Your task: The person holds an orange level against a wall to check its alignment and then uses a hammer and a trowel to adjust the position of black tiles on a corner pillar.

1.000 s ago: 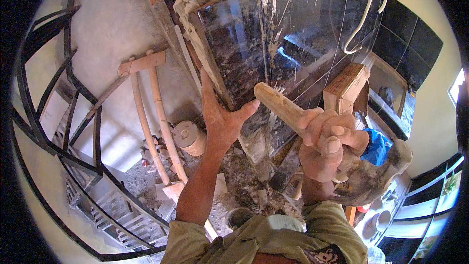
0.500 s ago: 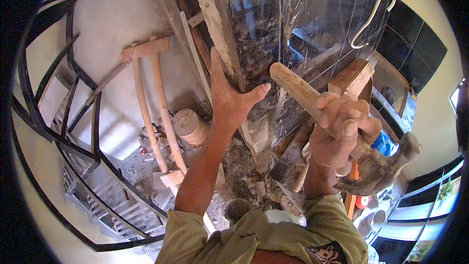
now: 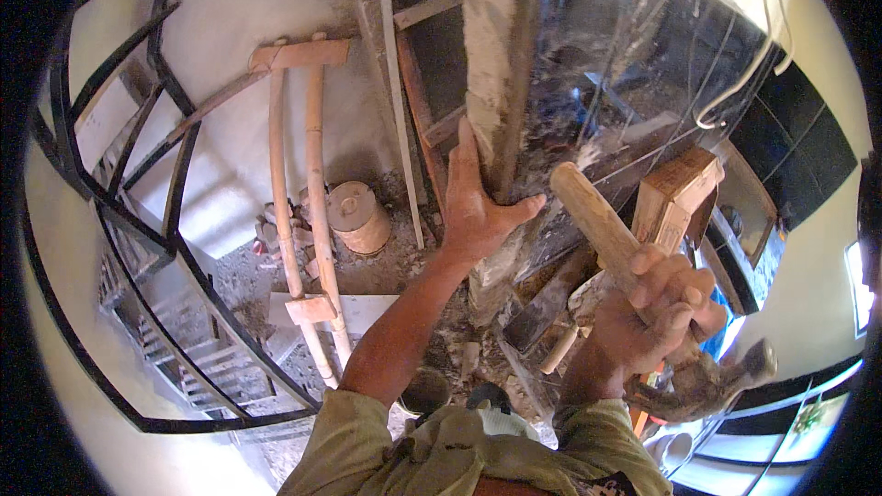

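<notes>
My left hand rests against the narrow end of a tiled wall, thumb and fingers spread around its rough plaster edge. The fingers' far side is partly hidden by the edge. In my right hand is a claw hammer, gripped close to its head. Its wooden handle points up and to the left, toward the wall's dark glossy tiles. The dirty metal head sits below my fist at the lower right, close to my forearm.
Two wooden poles with crosspieces lean on the left wall beside a lidded bucket. Black metal railing curves along the left. A cardboard box stands at right, under a hanging white cable. Rubble covers the floor.
The view has swung, so the wall edge and the poles appear farther right. My left hand stays at the edge. My right hand and the hammer sit slightly lower in the picture.
</notes>
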